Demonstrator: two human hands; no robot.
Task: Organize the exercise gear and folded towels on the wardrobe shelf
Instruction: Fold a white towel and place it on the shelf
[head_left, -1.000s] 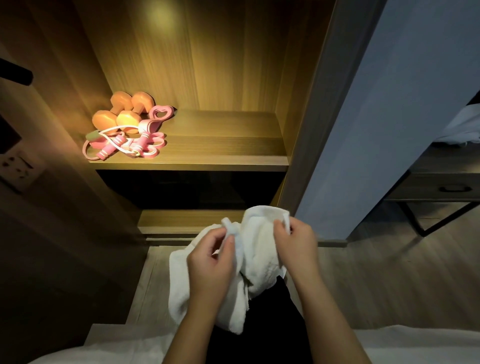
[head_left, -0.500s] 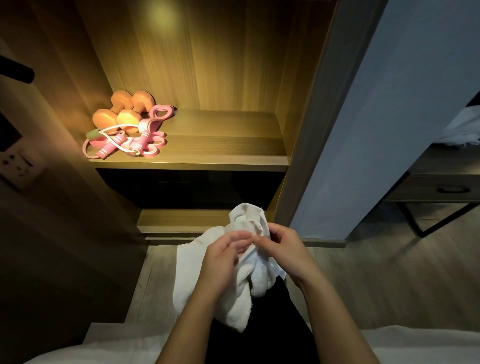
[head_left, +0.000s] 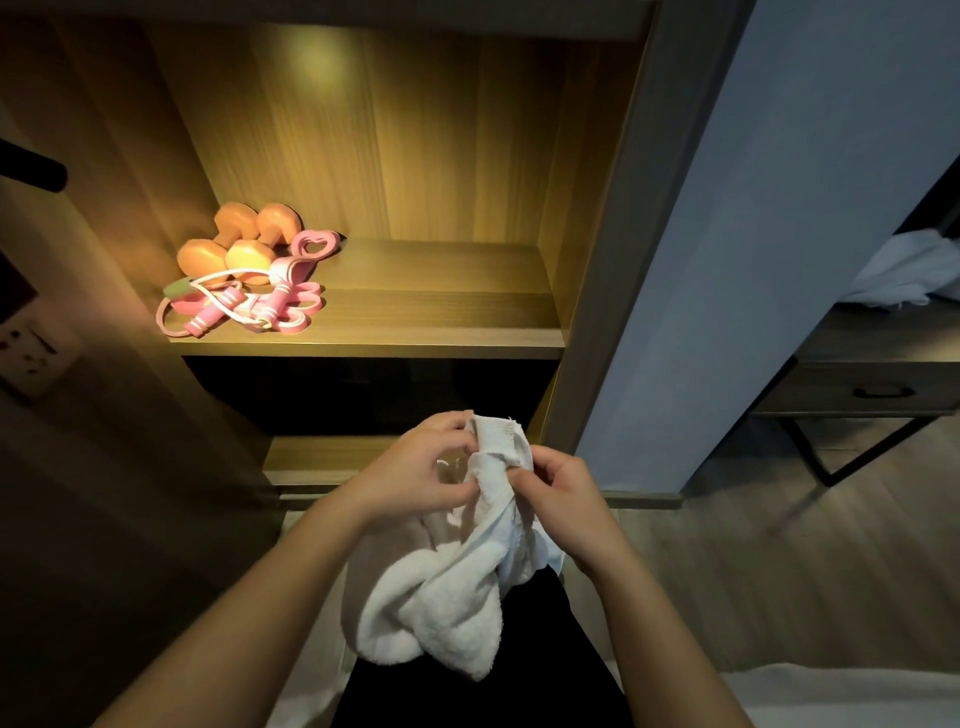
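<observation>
Presently in hand: the folding step, judged about midway; white towel (head_left: 441, 613) bunched and twisted, not yet squared, not yet on the shelf (head_left: 441, 312).
Towel place: held in the air, below and in front of the shelf, towards its right end, touching no part of it.
Left hand (head_left: 415, 483): fingers curled, pinching the towel's upper edge beside the hemmed corner.
Right hand (head_left: 561, 499): thumb and fingers pinching the same top fold from the other side, just beside the left hand.
Next move, as a guess: finding two corners, drawing them apart, shaking out the twist, folding flat, then setting down on the bare right half of the shelf.
Needed for that: a light pinch on the hem, work from both hands together, a lift up and forward over the shelf's front lip.
Towel make: thick terry, fluffy loops on the hanging lobes, a flatter woven band at the hem; limp, likely to sag under its own weight.
Dumbbells (head_left: 239, 244): two, orange, smooth and matte, rounded heads; at the shelf's left rear.
Jump rope (head_left: 234, 306): pink handles with pale stripes, thin white cord in loose loops; at the shelf's left front, just before the dumbbells.
Pink band (head_left: 314, 244): heart-shaped loops, rubbery look; just right of the dumbbells, tangled with the rope.
Shelf make: wood-grain board, warm glow from above, straight front lip.
Risk: loose pile at the shelf's left end, apt to snag a towel set too near.
</observation>
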